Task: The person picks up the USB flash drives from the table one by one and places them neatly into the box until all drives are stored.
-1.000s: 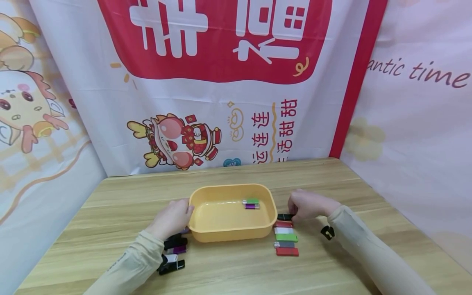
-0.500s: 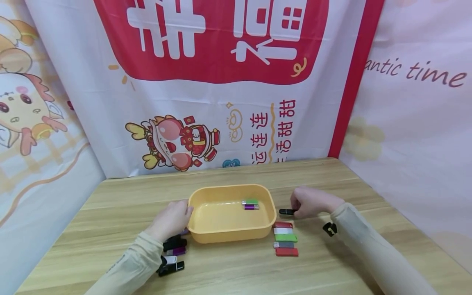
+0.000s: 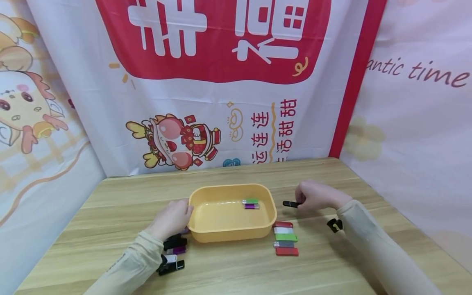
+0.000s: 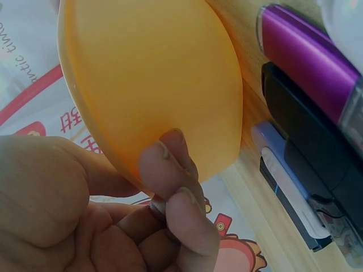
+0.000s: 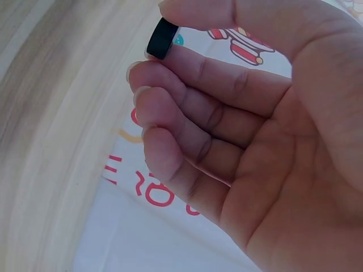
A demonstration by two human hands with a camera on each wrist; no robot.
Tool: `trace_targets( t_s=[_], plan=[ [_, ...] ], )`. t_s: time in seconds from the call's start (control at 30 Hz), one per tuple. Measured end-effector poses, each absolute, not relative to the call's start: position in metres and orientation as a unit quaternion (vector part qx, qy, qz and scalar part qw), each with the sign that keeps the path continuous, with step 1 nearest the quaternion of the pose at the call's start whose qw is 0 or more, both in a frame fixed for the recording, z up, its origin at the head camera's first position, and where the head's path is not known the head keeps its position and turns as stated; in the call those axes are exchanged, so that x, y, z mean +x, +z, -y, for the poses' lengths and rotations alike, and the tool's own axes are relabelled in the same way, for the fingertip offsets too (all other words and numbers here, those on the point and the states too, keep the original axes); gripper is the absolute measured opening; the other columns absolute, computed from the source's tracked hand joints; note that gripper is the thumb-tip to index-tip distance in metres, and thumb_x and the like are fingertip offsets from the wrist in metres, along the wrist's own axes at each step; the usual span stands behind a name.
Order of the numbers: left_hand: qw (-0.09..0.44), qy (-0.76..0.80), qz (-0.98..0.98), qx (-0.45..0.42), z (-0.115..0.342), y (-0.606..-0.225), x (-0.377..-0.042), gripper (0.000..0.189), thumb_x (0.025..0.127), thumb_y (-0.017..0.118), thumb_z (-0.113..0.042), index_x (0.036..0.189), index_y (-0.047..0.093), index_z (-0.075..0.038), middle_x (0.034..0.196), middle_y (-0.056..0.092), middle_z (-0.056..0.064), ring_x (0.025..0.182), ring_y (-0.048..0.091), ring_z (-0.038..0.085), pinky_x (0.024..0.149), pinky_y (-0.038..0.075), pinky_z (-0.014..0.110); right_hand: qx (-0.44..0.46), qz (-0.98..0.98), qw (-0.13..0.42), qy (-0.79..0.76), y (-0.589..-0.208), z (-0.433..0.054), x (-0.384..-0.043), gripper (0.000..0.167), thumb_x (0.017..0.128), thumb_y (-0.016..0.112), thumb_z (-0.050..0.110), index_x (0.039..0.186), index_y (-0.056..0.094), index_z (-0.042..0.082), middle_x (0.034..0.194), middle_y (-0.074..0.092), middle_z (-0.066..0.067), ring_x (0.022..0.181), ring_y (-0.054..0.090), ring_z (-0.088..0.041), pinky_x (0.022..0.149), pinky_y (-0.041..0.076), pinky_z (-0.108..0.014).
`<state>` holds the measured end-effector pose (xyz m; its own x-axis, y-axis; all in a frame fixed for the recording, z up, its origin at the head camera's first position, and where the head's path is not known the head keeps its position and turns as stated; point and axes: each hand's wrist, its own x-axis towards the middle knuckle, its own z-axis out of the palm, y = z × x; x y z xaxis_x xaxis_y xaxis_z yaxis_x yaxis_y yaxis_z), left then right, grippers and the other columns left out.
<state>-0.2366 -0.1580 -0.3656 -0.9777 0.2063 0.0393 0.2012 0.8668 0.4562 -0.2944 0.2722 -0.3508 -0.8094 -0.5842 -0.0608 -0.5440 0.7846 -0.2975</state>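
My right hand [image 3: 318, 195] pinches a black USB flash drive [image 3: 291, 204] by one end, to the right of a yellow plastic basin [image 3: 232, 235]. In the right wrist view the drive's end [image 5: 162, 39] shows between thumb and index fingertip, the other fingers loosely bent. With thumb and fingers, my left hand [image 3: 173, 218] grips the basin's left rim; the left wrist view shows fingertips against the basin wall [image 4: 159, 73]. Inside the basin, a green flash drive [image 3: 250, 201] and a purple flash drive [image 3: 252, 207] lie side by side near the right end.
Right of the basin's front corner runs a column of drives: red [image 3: 283, 224], white [image 3: 283, 230], green [image 3: 286, 237], grey [image 3: 284, 244], red [image 3: 287, 252]. Several more, including a black one [image 3: 171, 268], lie by my left forearm, partly hidden. Printed cloths [image 3: 228, 94] hang behind the wooden table [image 3: 236, 274].
My right hand has drawn the black flash drive out of the right column, moving it back and rightward. My left hand and the basin have stayed in place.
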Motion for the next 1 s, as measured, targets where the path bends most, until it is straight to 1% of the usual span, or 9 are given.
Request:
trace_targets(
  t_s=[0.13, 0.4, 0.67, 1.0],
  plan=[
    [0.006, 0.237, -0.966, 0.105, 0.158, -0.365, -0.237, 0.026, 0.104, 0.046, -0.016, 0.115, 0.061, 0.002, 0.068, 0.054, 0.002, 0.056, 0.054, 0.013, 0.052, 0.045, 0.031, -0.311, -0.938, 0.064, -0.140, -0.348, -0.274, -0.294, 0.014, 0.077, 0.075, 0.010, 0.071, 0.066, 0.019, 0.065, 0.059, 0.009, 0.059, 0.055, -0.009, 0.055, 0.048, -0.029],
    [0.009, 0.234, -0.967, 0.104, 0.158, -0.367, -0.238, 0.027, 0.104, 0.045, -0.016, 0.117, 0.061, 0.002, 0.068, 0.054, 0.002, 0.057, 0.055, 0.013, 0.053, 0.046, 0.031, -0.298, -0.942, 0.064, -0.140, -0.345, -0.274, -0.293, 0.015, 0.080, 0.077, 0.012, 0.073, 0.066, 0.019, 0.066, 0.059, 0.009, 0.060, 0.056, -0.010, 0.057, 0.049, -0.029],
    [0.007, 0.237, -0.966, 0.106, 0.159, -0.367, -0.240, 0.026, 0.104, 0.046, -0.016, 0.114, 0.061, 0.001, 0.068, 0.054, 0.002, 0.056, 0.055, 0.013, 0.051, 0.045, 0.031, -0.312, -0.938, 0.053, -0.143, -0.340, -0.272, -0.292, 0.014, 0.081, 0.076, 0.013, 0.073, 0.066, 0.020, 0.067, 0.059, 0.011, 0.061, 0.055, -0.008, 0.058, 0.049, -0.028],
    [0.009, 0.238, -0.965, 0.106, 0.158, -0.366, -0.239, 0.025, 0.104, 0.045, -0.016, 0.113, 0.061, 0.001, 0.067, 0.054, 0.002, 0.056, 0.054, 0.013, 0.051, 0.045, 0.031, -0.328, -0.930, 0.041, -0.160, -0.340, -0.270, -0.291, 0.013, 0.079, 0.075, 0.012, 0.073, 0.066, 0.020, 0.067, 0.059, 0.010, 0.061, 0.056, -0.009, 0.057, 0.050, -0.029]
  ],
)
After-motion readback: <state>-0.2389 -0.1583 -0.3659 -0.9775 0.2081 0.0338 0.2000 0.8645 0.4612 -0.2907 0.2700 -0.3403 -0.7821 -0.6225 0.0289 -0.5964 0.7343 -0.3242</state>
